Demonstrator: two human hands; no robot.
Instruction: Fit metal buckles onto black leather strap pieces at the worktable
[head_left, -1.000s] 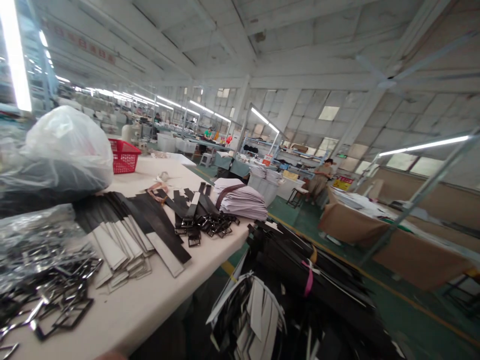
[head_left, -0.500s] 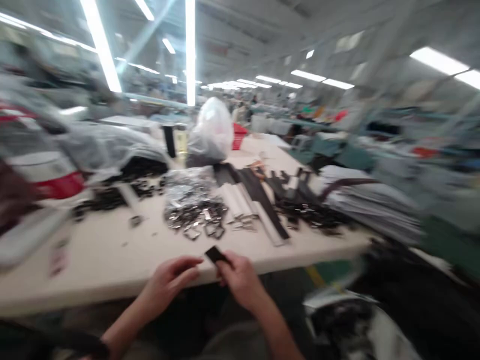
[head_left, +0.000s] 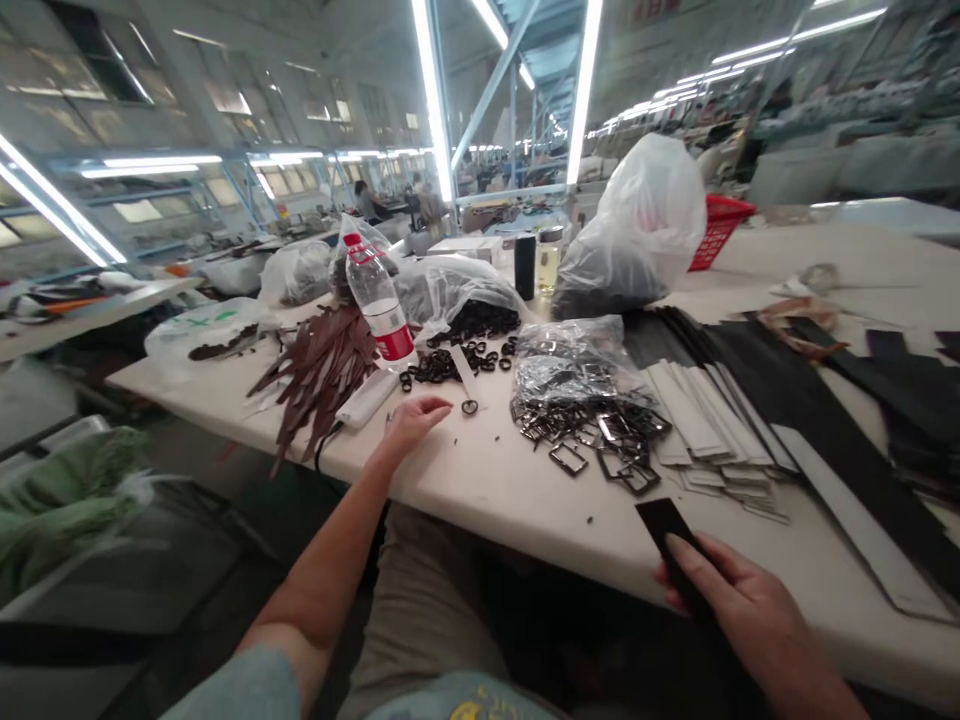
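Observation:
My right hand (head_left: 739, 600) grips a flat black strap (head_left: 664, 525) at the table's front edge. The strap's square end points away from me, and its rest hangs down past my wrist. My left hand (head_left: 411, 428) hovers over the table with fingers stretched out, holding nothing. Just right of those fingertips lies a small dark ring (head_left: 469, 407) at the end of a white strip (head_left: 463, 372). Behind it spreads a pile of black loops (head_left: 450, 365). Between my hands, metal rectangular buckles (head_left: 592, 420) spill from a clear plastic bag (head_left: 574, 345).
White strips (head_left: 694, 415) and long black straps (head_left: 817, 420) lie on the right. Brown strips (head_left: 322, 360), a white oblong object (head_left: 367, 398) and a red-capped bottle (head_left: 379, 305) are on the left. A large filled bag (head_left: 637, 230) and red basket (head_left: 720, 230) stand behind.
The view has turned left. My left hand has moved left, away from the strap, towards the black loops. My right hand still holds the strap, now farther from the left hand.

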